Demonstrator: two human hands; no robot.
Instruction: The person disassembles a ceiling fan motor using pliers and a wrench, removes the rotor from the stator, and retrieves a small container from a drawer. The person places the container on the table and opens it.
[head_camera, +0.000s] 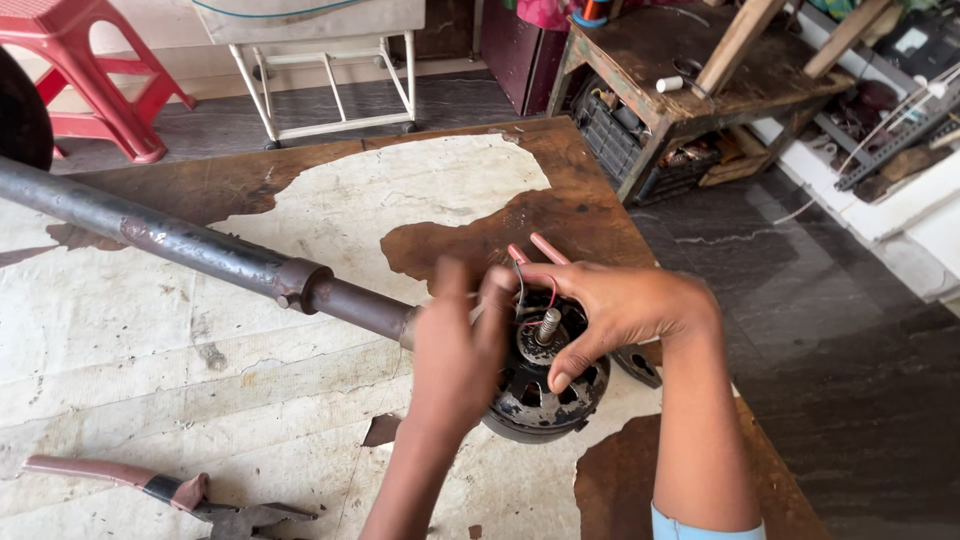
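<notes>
Peeling wooden table (300, 200), grey tiled floor (850, 350), red stool (90, 70) behind

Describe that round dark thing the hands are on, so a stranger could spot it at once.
Start at the worn wooden table with its peeling white top, and follow the long rusty pipe to its lower end. There, between the left hand and right hand, sits the motor: a round black slotted housing with a threaded shaft and red wires sticking up, unlike the pliers lying nearby.

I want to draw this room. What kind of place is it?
Probably a small repair workshop. Both hands work on a round black metal motor on a worn wooden table with peeling white top; red-handled pliers lie nearby, and a cluttered wooden bench stands behind.
</notes>
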